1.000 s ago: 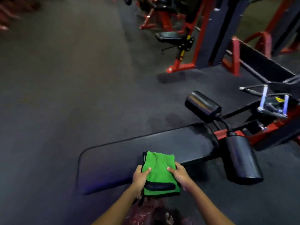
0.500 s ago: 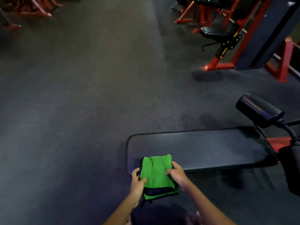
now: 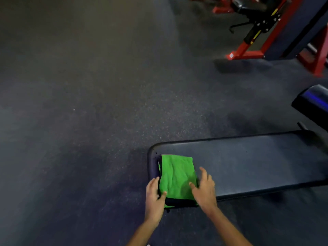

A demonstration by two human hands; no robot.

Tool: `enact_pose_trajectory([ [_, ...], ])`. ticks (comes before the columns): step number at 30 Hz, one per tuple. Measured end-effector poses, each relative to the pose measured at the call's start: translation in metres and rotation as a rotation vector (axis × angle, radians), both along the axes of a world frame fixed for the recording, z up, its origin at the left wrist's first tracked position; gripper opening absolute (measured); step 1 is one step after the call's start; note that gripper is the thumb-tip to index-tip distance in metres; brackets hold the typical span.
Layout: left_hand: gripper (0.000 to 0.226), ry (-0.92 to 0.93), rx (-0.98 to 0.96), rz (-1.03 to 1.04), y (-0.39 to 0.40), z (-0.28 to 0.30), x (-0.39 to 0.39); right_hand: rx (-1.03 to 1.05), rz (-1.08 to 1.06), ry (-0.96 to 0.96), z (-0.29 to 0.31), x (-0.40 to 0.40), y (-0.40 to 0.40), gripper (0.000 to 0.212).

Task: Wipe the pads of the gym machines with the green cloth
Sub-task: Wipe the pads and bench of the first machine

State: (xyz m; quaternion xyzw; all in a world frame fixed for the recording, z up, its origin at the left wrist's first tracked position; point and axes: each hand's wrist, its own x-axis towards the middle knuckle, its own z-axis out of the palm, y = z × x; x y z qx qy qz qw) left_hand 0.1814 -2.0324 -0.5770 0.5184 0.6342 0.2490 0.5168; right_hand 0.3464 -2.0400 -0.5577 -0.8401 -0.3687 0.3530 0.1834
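The green cloth [image 3: 176, 176], folded with a dark hem, lies flat on the left end of the long black bench pad [image 3: 248, 160]. My left hand [image 3: 154, 197] is at the cloth's near left corner, with the thumb on top and the fingers along the cloth's left edge, pinching it. On the cloth's right edge rests my right hand [image 3: 204, 190], fingers straight and spread over the pad and thumb touching the green fabric.
A black roller pad [image 3: 312, 105] sticks in at the right edge above the bench. A red and dark machine frame [image 3: 252, 50] with a seat stands at the back right. Dark speckled rubber floor [image 3: 88, 112] covers the left and middle.
The cloth has gone from being held at the pad's near edge to lying flat on its left end. My right hand's fingers have straightened. The view has swung left.
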Motion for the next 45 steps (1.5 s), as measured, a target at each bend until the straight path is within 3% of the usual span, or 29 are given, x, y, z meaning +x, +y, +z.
enact_pose_trajectory([
  [1,0.05,0.005,0.003,0.047,0.005,-0.012,0.001,-0.028,0.031,-0.122,-0.004,-0.001,0.006,0.075],
  [3,0.046,0.01,0.054,0.188,0.019,-0.037,0.002,-0.026,0.117,-0.189,-0.015,-0.014,0.023,0.088],
  [5,0.043,-0.013,0.061,0.352,0.044,-0.053,0.005,-0.071,0.205,-0.168,-0.027,-0.033,0.044,0.091],
  [8,0.042,0.016,-0.092,0.554,0.08,-0.078,0.018,-0.206,0.306,-0.282,-0.056,-0.063,0.065,0.091],
  [12,0.048,0.183,-0.114,0.552,0.09,-0.094,0.033,-0.191,0.474,-0.507,-0.082,-0.065,0.06,0.075],
  [16,0.056,0.25,0.076,0.46,0.079,-0.097,0.037,-0.067,0.517,-0.598,-0.086,-0.03,0.085,0.062],
  [19,0.08,0.231,0.216,0.442,0.074,-0.096,0.036,-0.05,0.453,-0.587,-0.087,-0.026,0.12,0.06],
  [21,0.096,0.228,0.31,0.421,0.071,-0.097,0.035,-0.013,0.629,-0.594,-0.084,-0.034,0.131,0.059],
  [25,0.114,0.172,0.344,0.456,0.069,-0.096,0.034,0.226,1.25,-0.612,-0.085,-0.025,0.124,0.058],
  [27,0.115,0.097,0.347,0.474,0.068,-0.095,0.034,0.178,1.187,-0.644,-0.085,-0.006,0.14,0.058],
  [30,0.122,0.008,0.306,0.534,0.068,-0.093,0.033,0.037,0.736,-0.604,-0.079,-0.004,0.154,0.055],
  [31,0.124,-0.013,0.295,0.556,0.068,-0.093,0.032,0.046,0.792,-0.629,-0.079,-0.013,0.15,0.056],
  [34,0.126,-0.06,0.307,0.608,0.069,-0.097,0.03,0.223,1.33,-0.642,-0.08,-0.029,0.128,0.058],
  [35,0.126,-0.069,0.313,0.618,0.07,-0.098,0.03,0.242,1.417,-0.626,-0.08,-0.023,0.131,0.059],
  [37,0.127,-0.078,0.32,0.618,0.069,-0.097,0.031,0.194,1.288,-0.653,-0.083,-0.011,0.15,0.058],
  [40,0.129,-0.061,0.321,0.592,0.067,-0.094,0.032,0.076,0.806,-0.638,-0.081,-0.021,0.157,0.055],
  [41,0.129,-0.061,0.325,0.587,0.068,-0.093,0.032,0.086,0.84,-0.642,-0.081,-0.031,0.15,0.055],
  [45,0.124,-0.049,0.38,0.566,0.068,-0.096,0.031,0.26,1.364,-0.599,-0.081,-0.023,0.115,0.057],
])
